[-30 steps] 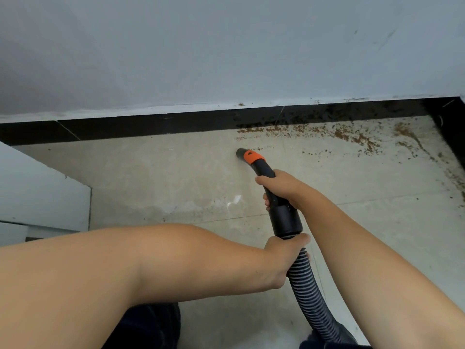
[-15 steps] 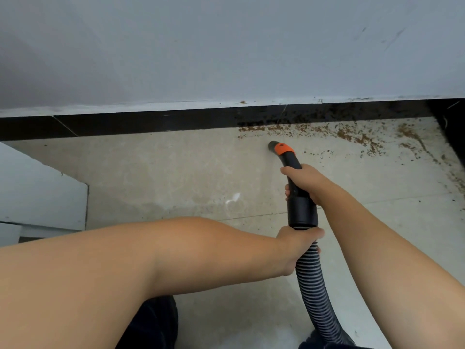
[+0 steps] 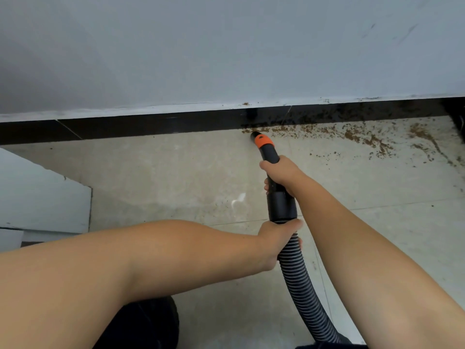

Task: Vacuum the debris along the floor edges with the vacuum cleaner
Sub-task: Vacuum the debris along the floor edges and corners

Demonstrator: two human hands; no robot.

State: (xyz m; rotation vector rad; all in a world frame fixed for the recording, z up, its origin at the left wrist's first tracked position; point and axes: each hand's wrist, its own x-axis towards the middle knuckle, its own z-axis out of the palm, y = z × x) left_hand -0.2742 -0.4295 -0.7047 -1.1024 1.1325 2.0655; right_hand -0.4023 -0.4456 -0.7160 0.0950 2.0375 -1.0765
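Note:
The black vacuum nozzle with an orange collar points at the foot of the black skirting, its tip touching the left end of the brown debris strewn along the floor edge. My right hand grips the black wand just behind the collar. My left hand is closed around the top of the ribbed grey hose, right below the wand's thick cuff. The hose runs down and out of view at the bottom right.
A pale grey wall rises above the skirting. A white panel juts in at the left. The beige tiled floor left of the nozzle shows almost no crumbs; debris continues to the right edge. Dark clothing at bottom.
The nozzle moved forward and rightward from the open tile to the skirting, reaching the debris line. Both hands kept their grip and travelled with it.

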